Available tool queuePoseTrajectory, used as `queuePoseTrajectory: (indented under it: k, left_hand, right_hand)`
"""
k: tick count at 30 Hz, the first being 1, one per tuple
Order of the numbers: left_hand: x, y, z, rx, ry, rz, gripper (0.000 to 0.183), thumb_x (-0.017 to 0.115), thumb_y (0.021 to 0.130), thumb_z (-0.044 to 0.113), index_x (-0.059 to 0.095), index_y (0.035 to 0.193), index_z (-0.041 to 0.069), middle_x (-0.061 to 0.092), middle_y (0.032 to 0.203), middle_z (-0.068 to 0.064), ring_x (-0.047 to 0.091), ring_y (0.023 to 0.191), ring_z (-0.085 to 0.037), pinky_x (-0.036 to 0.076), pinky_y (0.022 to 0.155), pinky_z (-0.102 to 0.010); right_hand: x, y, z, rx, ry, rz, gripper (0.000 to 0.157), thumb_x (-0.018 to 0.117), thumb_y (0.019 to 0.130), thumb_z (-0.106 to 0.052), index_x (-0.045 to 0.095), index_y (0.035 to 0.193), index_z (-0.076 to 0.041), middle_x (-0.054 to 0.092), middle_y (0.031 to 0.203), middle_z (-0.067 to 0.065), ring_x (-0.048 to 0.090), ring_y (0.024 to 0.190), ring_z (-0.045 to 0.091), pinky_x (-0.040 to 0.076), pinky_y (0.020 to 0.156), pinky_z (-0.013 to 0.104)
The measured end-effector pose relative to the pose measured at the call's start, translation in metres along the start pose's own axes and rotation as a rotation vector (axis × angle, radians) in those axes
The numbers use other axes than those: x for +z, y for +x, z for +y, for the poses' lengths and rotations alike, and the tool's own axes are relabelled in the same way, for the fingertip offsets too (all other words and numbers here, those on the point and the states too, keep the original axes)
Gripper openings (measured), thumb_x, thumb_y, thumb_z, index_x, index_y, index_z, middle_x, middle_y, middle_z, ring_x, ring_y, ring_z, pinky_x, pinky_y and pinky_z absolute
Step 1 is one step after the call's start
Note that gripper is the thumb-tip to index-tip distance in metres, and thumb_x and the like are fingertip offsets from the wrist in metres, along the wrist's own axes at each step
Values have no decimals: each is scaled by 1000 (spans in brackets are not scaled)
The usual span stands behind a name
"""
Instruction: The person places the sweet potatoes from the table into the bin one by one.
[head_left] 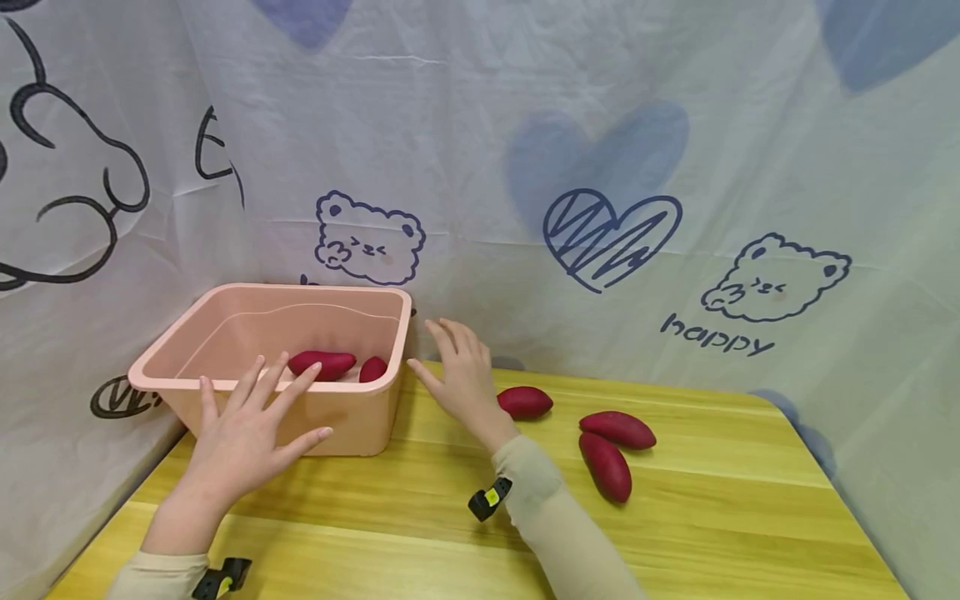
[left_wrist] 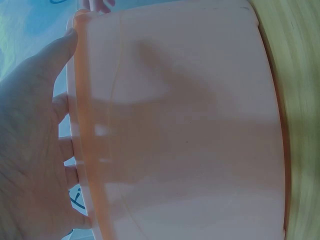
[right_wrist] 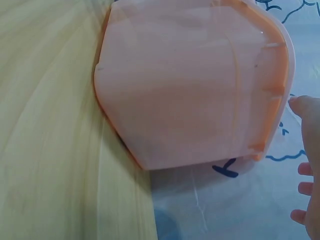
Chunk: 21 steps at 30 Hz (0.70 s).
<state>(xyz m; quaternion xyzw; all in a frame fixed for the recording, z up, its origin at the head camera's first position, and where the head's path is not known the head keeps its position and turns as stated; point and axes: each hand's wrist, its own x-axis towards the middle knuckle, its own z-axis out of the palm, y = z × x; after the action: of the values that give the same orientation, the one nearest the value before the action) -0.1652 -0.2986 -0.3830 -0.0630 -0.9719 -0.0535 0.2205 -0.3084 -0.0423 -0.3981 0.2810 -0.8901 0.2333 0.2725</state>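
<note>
A pink plastic bin (head_left: 352,429) stands at the left of the table. Two dark red sweet potatoes (head_left: 337,363) show inside it, one partly hidden by the near rim. My left hand (head_left: 240,442) is spread with straight fingers at the bin's near side; in the left wrist view its fingertips lie along the rim, and whether they press on it I cannot tell. Just off the bin's right side is my right hand (head_left: 465,379), fingers extended and holding nothing, its thumb (right_wrist: 297,104) close to the rim. Beside the right wrist lies another sweet potato (head_left: 527,402).
Farther right, two more sweet potatoes (head_left: 606,468) lie touching on the yellow wooden table (head_left: 720,500). A pale printed cloth (head_left: 480,167) hangs behind the table and along its left and right sides. Both wrists wear black straps.
</note>
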Motion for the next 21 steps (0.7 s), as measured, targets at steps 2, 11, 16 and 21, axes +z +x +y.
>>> queuePoseTrajectory:
  k: [2, 11, 16, 21]
  left_hand:
    - [0, 0, 0, -1, 1, -2, 83, 57, 85, 68, 21, 154, 39, 25, 161, -15, 14, 151, -38, -19, 107, -73]
    - [1, 0, 0, -2, 4, -5, 84, 57, 85, 68, 19, 154, 40, 24, 162, -14, 12, 151, -37, -20, 108, -73]
    - [1, 0, 0, -2, 4, -4, 84, 57, 85, 68, 20, 154, 40, 25, 161, -14, 11, 152, -37, -21, 108, -72]
    - [2, 0, 0, -2, 5, -3, 83, 56, 85, 68, 19, 154, 40, 25, 161, -14, 12, 151, -37, -22, 108, -71]
  right_hand:
    - [-1, -3, 4, -6, -16, 10, 63, 61, 91, -51, 45, 144, -20, 48, 145, 7, 42, 137, 27, 40, 107, 51]
    - [-3, -15, 18, 4, -55, 2, 64, 61, 90, -54, 47, 142, -20, 48, 146, 7, 40, 137, 29, 39, 108, 55]
    - [-2, -21, 27, 18, -84, -2, 65, 62, 88, -56, 48, 142, -21, 49, 144, 7, 42, 136, 29, 40, 107, 56]
    - [-1, -26, 37, 43, -86, -15, 67, 65, 87, -55, 48, 142, -20, 50, 144, 8, 43, 136, 31, 39, 106, 57]
